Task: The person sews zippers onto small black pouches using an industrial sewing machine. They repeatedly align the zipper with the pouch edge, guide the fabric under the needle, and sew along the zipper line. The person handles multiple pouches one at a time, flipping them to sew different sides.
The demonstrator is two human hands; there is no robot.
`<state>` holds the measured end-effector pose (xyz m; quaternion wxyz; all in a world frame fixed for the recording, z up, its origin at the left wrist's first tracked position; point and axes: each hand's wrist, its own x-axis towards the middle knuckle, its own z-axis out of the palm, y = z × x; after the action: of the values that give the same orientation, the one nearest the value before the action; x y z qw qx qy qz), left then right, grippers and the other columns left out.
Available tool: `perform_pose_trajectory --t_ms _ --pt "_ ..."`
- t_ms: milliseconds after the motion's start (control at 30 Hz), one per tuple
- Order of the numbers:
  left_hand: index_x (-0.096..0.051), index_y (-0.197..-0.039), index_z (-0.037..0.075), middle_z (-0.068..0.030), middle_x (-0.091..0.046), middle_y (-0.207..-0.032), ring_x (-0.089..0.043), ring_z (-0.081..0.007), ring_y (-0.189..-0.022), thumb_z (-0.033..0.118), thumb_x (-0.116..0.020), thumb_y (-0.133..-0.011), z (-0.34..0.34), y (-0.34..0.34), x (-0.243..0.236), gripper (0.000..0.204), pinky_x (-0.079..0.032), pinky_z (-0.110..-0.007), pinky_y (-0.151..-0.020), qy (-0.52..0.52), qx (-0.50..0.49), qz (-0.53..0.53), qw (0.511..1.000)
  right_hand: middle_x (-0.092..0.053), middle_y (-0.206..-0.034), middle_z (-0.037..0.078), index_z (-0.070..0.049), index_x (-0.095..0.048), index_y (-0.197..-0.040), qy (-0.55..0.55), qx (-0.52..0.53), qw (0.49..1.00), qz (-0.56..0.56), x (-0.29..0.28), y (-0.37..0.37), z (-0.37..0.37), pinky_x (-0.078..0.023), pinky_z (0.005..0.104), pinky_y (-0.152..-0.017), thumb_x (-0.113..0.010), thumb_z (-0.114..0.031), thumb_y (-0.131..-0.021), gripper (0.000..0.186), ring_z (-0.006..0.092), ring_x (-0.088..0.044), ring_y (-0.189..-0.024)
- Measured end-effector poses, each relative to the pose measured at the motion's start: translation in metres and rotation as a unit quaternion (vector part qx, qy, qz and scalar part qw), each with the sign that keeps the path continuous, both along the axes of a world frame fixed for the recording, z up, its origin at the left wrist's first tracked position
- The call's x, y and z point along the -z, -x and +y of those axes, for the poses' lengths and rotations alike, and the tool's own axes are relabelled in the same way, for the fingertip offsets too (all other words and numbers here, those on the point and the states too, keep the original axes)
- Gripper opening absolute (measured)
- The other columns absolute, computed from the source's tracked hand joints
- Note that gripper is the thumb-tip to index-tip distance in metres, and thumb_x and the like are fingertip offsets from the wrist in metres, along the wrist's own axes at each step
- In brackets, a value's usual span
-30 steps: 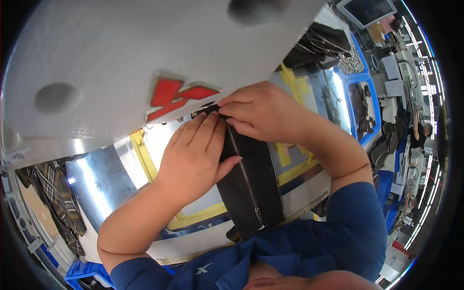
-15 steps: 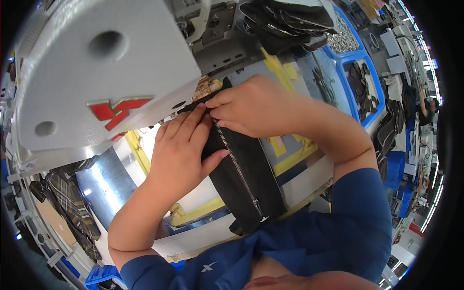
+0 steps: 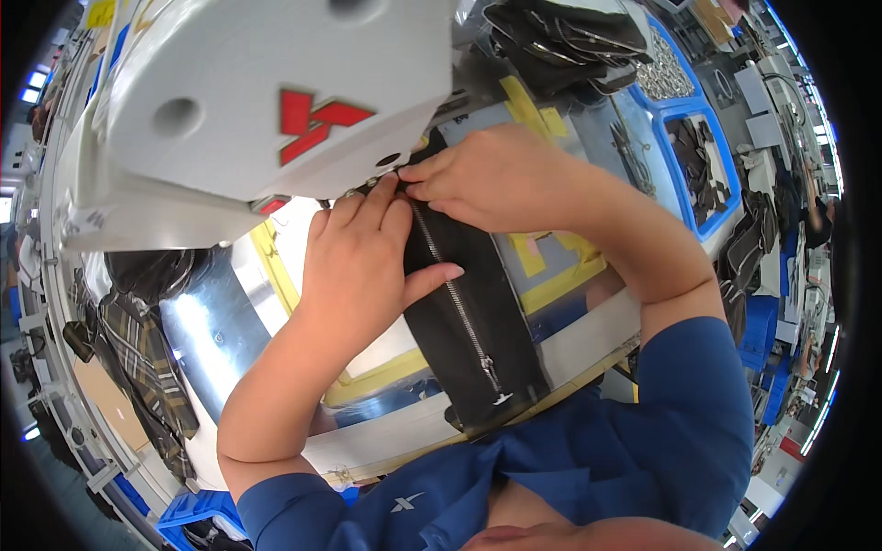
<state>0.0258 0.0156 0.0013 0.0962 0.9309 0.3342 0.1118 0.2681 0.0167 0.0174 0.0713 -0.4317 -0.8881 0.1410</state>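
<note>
My left hand (image 3: 354, 262) lies on a long black fabric piece (image 3: 496, 331), fingertips up near the machine's underside, fingers bent slightly and thumb out across the metal zipper (image 3: 469, 326) running down its middle. My right hand (image 3: 501, 184) has its bent fingertips closed on the fabric's upper part, right beside my left fingertips. The white machine head (image 3: 211, 156), with a red emblem, hangs just beyond both hands and hides the fabric's far end. The zipper pull (image 3: 489, 365) shows near the end closest to me.
Dark zippered pieces (image 3: 560, 41) lie at the back right, beside blue trays (image 3: 689, 106) of metal parts and cloth. Scissors (image 3: 632, 151) rest on the metal bed (image 3: 197, 340), which carries yellow tape. Plaid cloth (image 3: 138, 358) drapes at left; a blue crate (image 3: 184, 523) is below.
My hands and the black fabric have moved a little away from me, toward the machine. The view has shifted, showing more of the machine's left side and the bed behind.
</note>
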Motion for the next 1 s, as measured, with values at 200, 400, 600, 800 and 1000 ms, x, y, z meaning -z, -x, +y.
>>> perform_pose_trajectory --t_ms 200,400,600,800,1000 --pt "-0.068 -0.127 -0.003 -0.0216 -0.066 -0.143 -0.067 -0.0382 -0.111 0.064 -0.085 -0.076 0.004 0.009 0.001 0.086 -0.051 -0.045 -0.100 -0.002 0.002 -0.019 1.000 -0.079 -0.125 0.005 -0.009 -0.082 -0.111 -0.004 0.012 0.999 0.031 0.008 0.013 0.010 -0.062 0.0422 -0.086 -0.069 -0.020 -0.096 0.023 0.0307 -0.076 -0.102" --pt "-0.068 -0.126 -0.003 -0.0224 -0.067 -0.142 -0.067 -0.0391 -0.112 0.063 -0.085 -0.076 0.004 0.007 0.000 0.084 -0.051 -0.045 -0.101 0.006 -0.005 -0.012 1.000 -0.080 -0.122 -0.002 -0.012 -0.082 -0.106 -0.047 0.006 0.997 0.054 0.017 0.008 0.008 -0.063 0.0408 -0.080 -0.068 -0.022 -0.098 0.019 0.0271 -0.077 -0.100" --pt "-0.068 -0.125 -0.006 -0.0255 -0.067 -0.140 -0.069 -0.0405 -0.110 0.059 -0.088 -0.073 0.006 0.011 -0.003 0.085 -0.052 -0.046 -0.100 0.014 -0.007 -0.004 1.000 -0.079 -0.125 -0.003 -0.014 -0.082 -0.104 -0.041 0.009 0.999 0.018 0.015 0.017 0.006 -0.063 0.0407 -0.078 -0.067 -0.022 -0.098 0.019 0.0255 -0.077 -0.100" --pt "-0.068 -0.126 -0.007 -0.0265 -0.067 -0.141 -0.070 -0.0412 -0.110 0.058 -0.089 -0.072 0.006 0.012 -0.006 0.088 -0.053 -0.047 -0.101 0.047 -0.019 0.006 0.999 -0.079 -0.125 -0.002 -0.012 -0.082 -0.107 -0.055 0.004 0.998 0.039 0.019 0.019 0.008 -0.063 0.0391 -0.079 -0.069 -0.021 -0.096 0.019 0.0249 -0.078 -0.099" --pt "-0.067 -0.127 -0.008 -0.0270 -0.066 -0.142 -0.069 -0.0419 -0.111 0.057 -0.089 -0.074 0.005 0.007 -0.005 0.087 -0.053 -0.047 -0.102 0.043 -0.006 -0.003 0.999 -0.080 -0.124 0.002 -0.010 -0.082 -0.117 -0.030 0.008 0.999 0.019 0.011 0.010 0.006 -0.063 0.0360 -0.084 -0.071 -0.019 -0.093 0.027 0.0238 -0.078 -0.100"
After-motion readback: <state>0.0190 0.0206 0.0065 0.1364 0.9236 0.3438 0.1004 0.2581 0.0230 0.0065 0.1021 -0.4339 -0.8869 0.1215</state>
